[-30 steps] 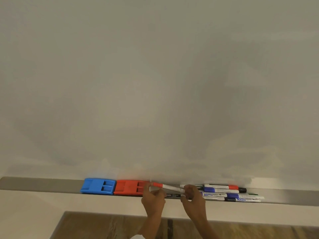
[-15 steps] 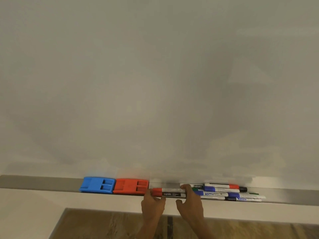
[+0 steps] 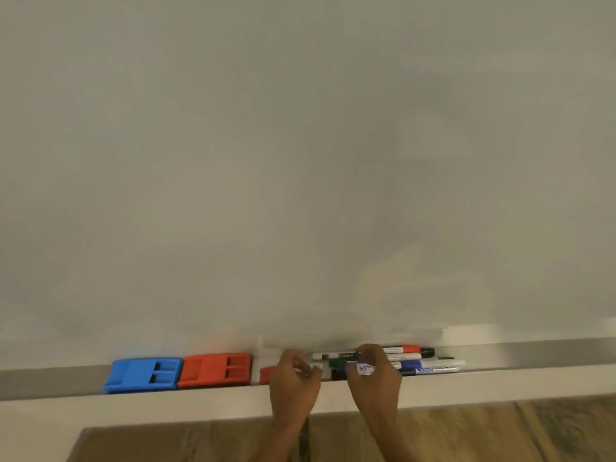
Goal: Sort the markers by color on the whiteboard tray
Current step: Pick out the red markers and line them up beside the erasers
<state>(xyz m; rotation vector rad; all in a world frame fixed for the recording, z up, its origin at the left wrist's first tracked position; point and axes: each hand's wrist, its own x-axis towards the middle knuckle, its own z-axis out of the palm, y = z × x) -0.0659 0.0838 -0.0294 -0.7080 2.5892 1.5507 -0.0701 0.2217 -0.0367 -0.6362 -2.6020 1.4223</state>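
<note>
The grey whiteboard tray point(image 3: 533, 356) runs along the bottom of the board. My left hand point(image 3: 293, 383) curls over a red marker point(image 3: 265, 375), whose red cap pokes out to the left next to the red eraser. My right hand point(image 3: 376, 378) pinches the white barrel of a blue-printed marker point(image 3: 365, 368) at the left end of the mixed pile. That pile holds a red-capped marker point(image 3: 410, 348), a black-capped one point(image 3: 427, 353), a blue one point(image 3: 413, 364) and a green one point(image 3: 336, 363). The hands hide parts of several markers.
A blue eraser point(image 3: 143, 375) and a red eraser point(image 3: 215, 370) lie side by side on the tray, left of the hands. The whiteboard point(image 3: 300, 161) fills the view above. A pale ledge and wooden flooring point(image 3: 500, 431) show below the tray.
The red marker has gone from lifted between both hands to lying on the tray by the red eraser. My right hand has shifted right onto the mixed pile.
</note>
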